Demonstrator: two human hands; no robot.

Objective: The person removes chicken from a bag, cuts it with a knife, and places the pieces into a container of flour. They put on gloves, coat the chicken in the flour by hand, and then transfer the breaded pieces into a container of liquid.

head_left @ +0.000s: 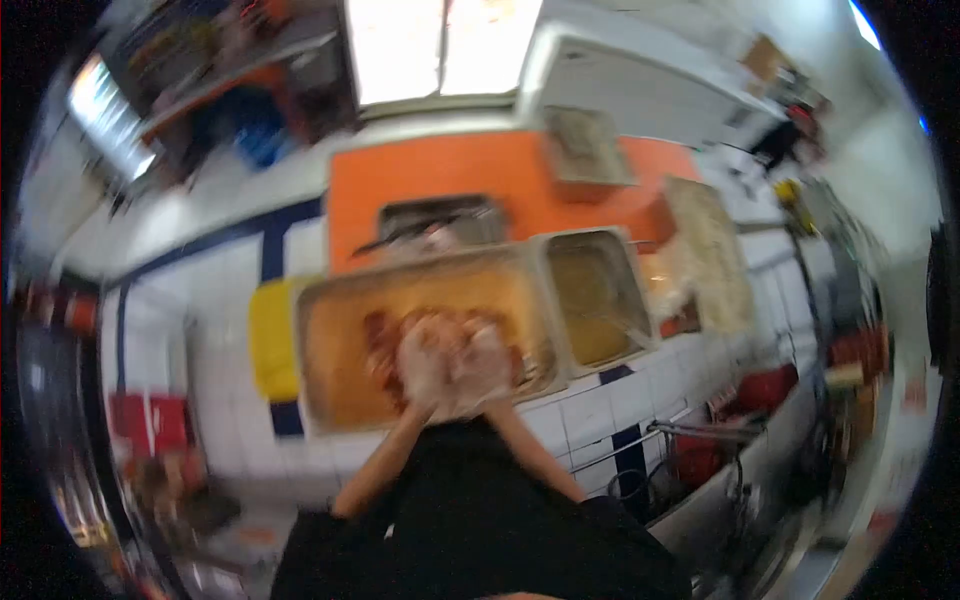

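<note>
Both my hands wear pale, clear-looking gloves and are side by side over a large metal tray (328,365) of orange-tan powder or coating. My left hand (424,372) touches reddish-brown coated pieces, which look like raw meat (380,345). Close beside it, my right hand (482,372) is at the right part of the same pile. Motion blur smears the fingers of both hands, so their grip does not show. Right of the big tray stands a smaller metal container (590,300) with a murky yellowish liquid and what looks like a utensil handle.
Behind the tray, an orange board (360,190) bears a small metal pan (450,215) with dark tongs-like tools and a container (587,150). A yellow item (272,340) borders the tray's left side. A pale bag (712,255) lies at right, above a metal rack (690,430).
</note>
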